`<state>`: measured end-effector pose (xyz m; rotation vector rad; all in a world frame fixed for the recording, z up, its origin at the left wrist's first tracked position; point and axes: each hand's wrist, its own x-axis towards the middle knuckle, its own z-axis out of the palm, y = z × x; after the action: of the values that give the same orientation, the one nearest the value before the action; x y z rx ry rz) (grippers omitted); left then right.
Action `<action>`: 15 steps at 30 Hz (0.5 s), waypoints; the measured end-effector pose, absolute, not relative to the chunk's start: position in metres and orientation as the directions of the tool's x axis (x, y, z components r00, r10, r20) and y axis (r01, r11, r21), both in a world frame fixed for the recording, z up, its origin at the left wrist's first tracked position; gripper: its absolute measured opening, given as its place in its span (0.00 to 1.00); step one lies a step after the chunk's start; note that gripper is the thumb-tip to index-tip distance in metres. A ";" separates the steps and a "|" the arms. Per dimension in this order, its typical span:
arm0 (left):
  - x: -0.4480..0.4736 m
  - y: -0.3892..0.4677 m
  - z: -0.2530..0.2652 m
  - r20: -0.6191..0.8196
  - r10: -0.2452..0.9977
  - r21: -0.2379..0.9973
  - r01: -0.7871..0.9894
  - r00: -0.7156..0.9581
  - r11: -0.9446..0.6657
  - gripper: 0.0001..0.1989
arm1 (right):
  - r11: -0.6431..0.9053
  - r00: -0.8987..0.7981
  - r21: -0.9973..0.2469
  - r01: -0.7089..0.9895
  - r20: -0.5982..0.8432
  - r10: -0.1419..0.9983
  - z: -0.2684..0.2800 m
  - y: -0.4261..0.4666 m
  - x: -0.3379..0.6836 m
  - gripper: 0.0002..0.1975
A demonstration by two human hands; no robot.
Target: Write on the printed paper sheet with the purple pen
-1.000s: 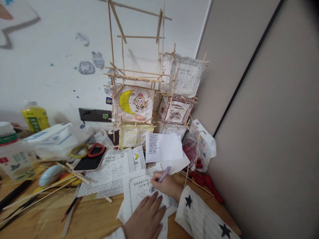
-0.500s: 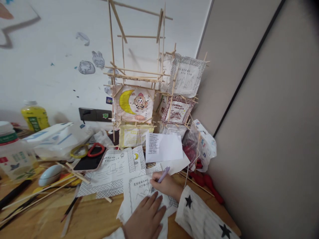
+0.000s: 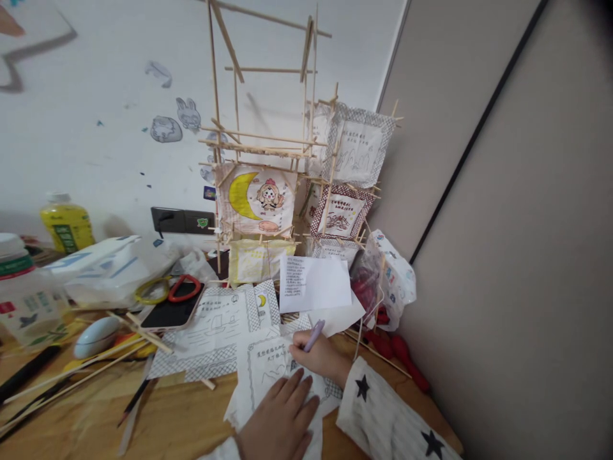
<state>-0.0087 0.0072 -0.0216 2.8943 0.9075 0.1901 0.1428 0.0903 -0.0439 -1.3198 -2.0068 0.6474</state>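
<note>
My right hand (image 3: pixel 320 358) is closed around a lilac pen (image 3: pixel 315 335), its tip end hidden behind the fingers over a white sheet of paper (image 3: pixel 253 369). That sheet carries a patterned border, a line of handwriting and a simple line drawing. Flat on the lower part of the same sheet lies my left hand (image 3: pixel 278 418), fingers stretched out. Left of it are more bordered drawings (image 3: pixel 218 332), one with a sailing boat. A white sheet with written lines (image 3: pixel 318 287) leans behind my right hand.
A stick frame (image 3: pixel 263 153) hung with decorated paper panels rises at the back. To the left are a phone (image 3: pixel 170 313), red scissors (image 3: pixel 184 288), a blue egg-shaped object (image 3: pixel 97 337), loose sticks (image 3: pixel 86 361) and bottles (image 3: pixel 66 223). Plastic bags (image 3: pixel 390 275) sit at right beside the grey panel (image 3: pixel 517 255).
The pen has tilted very slightly in my right hand. My left hand stays in place on the paper, and nothing else visibly differs.
</note>
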 end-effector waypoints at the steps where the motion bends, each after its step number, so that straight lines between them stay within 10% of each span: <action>1: -0.009 0.007 -0.022 0.090 0.572 0.134 0.559 0.816 -0.818 0.22 | 0.375 -0.283 -0.698 0.610 0.251 0.926 -0.044 0.090 0.143 0.15; 15: -0.008 0.010 -0.033 0.092 0.571 0.120 0.560 0.816 -0.820 0.26 | 0.414 -0.314 -0.666 0.620 0.273 0.909 -0.044 0.090 0.142 0.15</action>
<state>-0.0080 0.0102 -0.0331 2.9099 0.9087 0.1896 0.1420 0.0901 -0.0440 -1.2924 -2.0467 0.5966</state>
